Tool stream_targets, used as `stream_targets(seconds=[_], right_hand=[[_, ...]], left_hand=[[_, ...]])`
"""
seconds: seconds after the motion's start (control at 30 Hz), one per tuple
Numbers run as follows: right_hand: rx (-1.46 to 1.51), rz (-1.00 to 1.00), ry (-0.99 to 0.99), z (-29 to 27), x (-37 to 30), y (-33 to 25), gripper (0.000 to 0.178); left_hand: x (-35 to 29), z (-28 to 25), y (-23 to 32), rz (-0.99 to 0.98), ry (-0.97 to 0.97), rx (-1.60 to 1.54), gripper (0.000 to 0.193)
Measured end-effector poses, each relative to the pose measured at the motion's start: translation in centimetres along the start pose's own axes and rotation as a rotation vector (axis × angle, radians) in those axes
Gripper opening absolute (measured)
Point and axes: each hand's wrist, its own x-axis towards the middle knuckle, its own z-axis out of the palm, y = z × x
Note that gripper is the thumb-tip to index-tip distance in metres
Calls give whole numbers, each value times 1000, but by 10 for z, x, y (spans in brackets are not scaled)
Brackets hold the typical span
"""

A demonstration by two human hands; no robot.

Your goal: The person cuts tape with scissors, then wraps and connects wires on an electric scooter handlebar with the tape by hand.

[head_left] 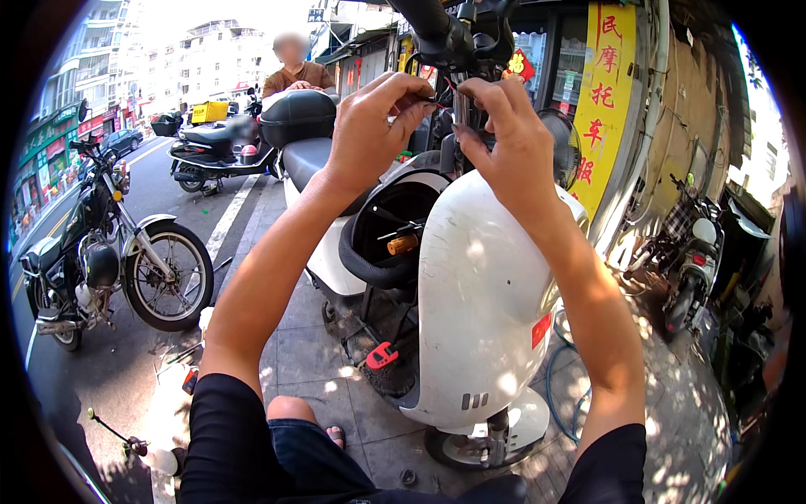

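Observation:
Both arms are raised to the handlebar stem (461, 109) of a white scooter, whose pale front shield (478, 277) stands before me. My left hand (369, 126) pinches a thin dark wire between thumb and fingertips, left of the stem. Beside the stem on the right, my right hand (514, 139) has its fingers bent around the thin wires; a bit of red wire shows between the two hands. The exact wire ends are too small to make out. Above them sit the black handlebar grip (426, 21) and levers.
A black open storage bowl (369, 260) holds an orange-handled screwdriver (403, 244). A red device (382, 355) lies on the footboard area. To the left stand a black motorcycle (117, 244) and a parked scooter (220, 151). A person (294, 76) is behind a black top box (297, 116).

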Motion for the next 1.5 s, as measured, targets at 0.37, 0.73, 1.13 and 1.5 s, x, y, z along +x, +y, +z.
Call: stream_targets(seconds=[0.37,0.73,1.13,1.5], right_hand=[[-34,-196,7,3,15,6,16],[319,277,98,-4,21,11,12],[-67,-458,-18,-3,32,19,23],[336,197,-20,8,14,5,16]], left_hand=[[4,7,-4,-124,-114,-320,25],[1,19,-8,-193,-137,-442,19],[2,16,-13,-251,-182,-567,20],[2,14,-13,-274,-165,-653,20]])
